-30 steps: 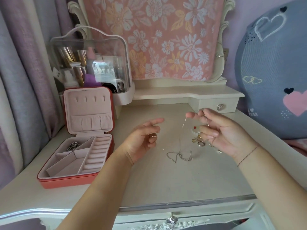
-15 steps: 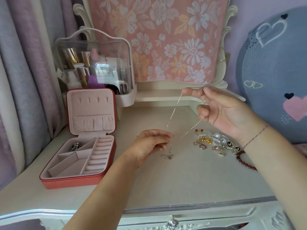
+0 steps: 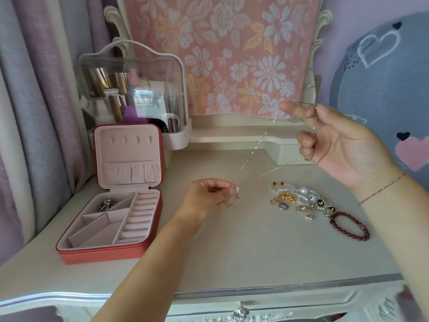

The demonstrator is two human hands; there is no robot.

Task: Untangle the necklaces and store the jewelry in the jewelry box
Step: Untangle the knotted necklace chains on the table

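A thin silver necklace chain (image 3: 255,147) stretches taut between my two hands above the dressing table. My right hand (image 3: 336,145) is raised at the right, with the chain looped over its forefinger and its other fingers curled on the strand. My left hand (image 3: 209,196) sits low near the table's middle and pinches the chain's pendant end. The red jewelry box (image 3: 111,249) stands open at the left, its pink lining showing, with a silver piece (image 3: 105,205) in its back-left compartment. A pile of loose jewelry (image 3: 301,201) lies to the right of my left hand.
A dark red bead bracelet (image 3: 350,226) lies at the right end of the pile. A clear cosmetics case (image 3: 132,94) stands behind the box. A low shelf with a drawer (image 3: 243,133) runs along the back. The table's front edge (image 3: 209,296) is near me.
My right hand has risen higher and further right, pulling the chain up off the table and taut. My left hand dropped lower and closed on the pendant end.
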